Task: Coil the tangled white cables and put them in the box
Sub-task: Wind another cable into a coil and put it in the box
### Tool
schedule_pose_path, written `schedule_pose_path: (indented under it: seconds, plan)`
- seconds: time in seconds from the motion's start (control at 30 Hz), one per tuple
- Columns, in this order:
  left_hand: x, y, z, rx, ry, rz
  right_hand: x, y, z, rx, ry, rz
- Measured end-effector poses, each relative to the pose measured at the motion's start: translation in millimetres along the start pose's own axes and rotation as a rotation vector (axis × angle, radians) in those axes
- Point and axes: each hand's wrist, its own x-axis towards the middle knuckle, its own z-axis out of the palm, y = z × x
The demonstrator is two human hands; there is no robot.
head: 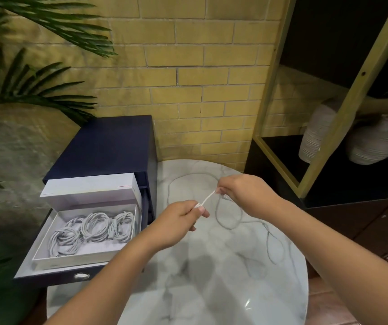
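Head view: both hands hover just above the marble tabletop (211, 289), each pinching the same white cable (208, 197). The left hand (179, 219) grips it between thumb and curled fingers. The right hand (243, 192), at two o'clock from the left, pinches it a little further along, so a short stretch runs taut between them. From the right hand the cable drops to the tabletop in loose loops that trail towards four o'clock. At nine o'clock from the left hand the open white box (75, 260) sits in the pulled-out drawer (52, 279) of a dark blue cabinet (108, 141) and holds several coiled cables (94, 225). A white lid (90, 187) lies at the box's twelve o'clock edge.
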Motion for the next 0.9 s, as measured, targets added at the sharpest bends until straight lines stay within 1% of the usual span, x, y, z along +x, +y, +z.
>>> schedule_pose_path:
  seconds: [0.13, 0.23, 0.3, 0.4, 0.47, 0.67, 0.7, 0.8, 0.9]
  plan:
    - [-0.1, 9.4, 1.1, -0.449, -0.012, -0.058, 1.4, -2.6, 13.6, 0.218, 0.005, 0.082]
    - [0.6, 12.4, 4.2, -0.729, 0.022, -0.050, 0.6, -8.5, 29.3, 0.270, -0.044, 0.118]
    - [1.4, 14.6, 7.3, -0.868, 0.036, -0.035, -1.2, -14.0, 38.3, 0.262, -0.082, 0.128]
    - [2.3, 16.4, 10.8, -0.951, 0.041, -0.016, -6.1, -20.5, 51.6, 0.280, -0.156, 0.123]
    - [3.1, 16.0, 12.5, -0.939, 0.066, -0.013, -10.1, -26.1, 57.2, 0.302, -0.227, 0.103]
    - [5.7, 7.3, 25.6, -0.782, 0.146, 0.018, -18.5, -41.7, 60.9, 0.348, -0.434, 0.085]
    - [7.2, 4.6, 26.5, -0.731, 0.163, 0.033, -20.0, -41.3, 61.3, 0.348, -0.457, 0.092]
    - [11.2, -3.6, 22.1, -0.477, 0.232, 0.088, -27.7, -42.2, 61.4, 0.299, -0.514, 0.068]
    - [12.6, -14.0, 13.1, -0.230, 0.269, 0.097, -35.2, -40.6, 61.6, 0.259, -0.506, 0.017]
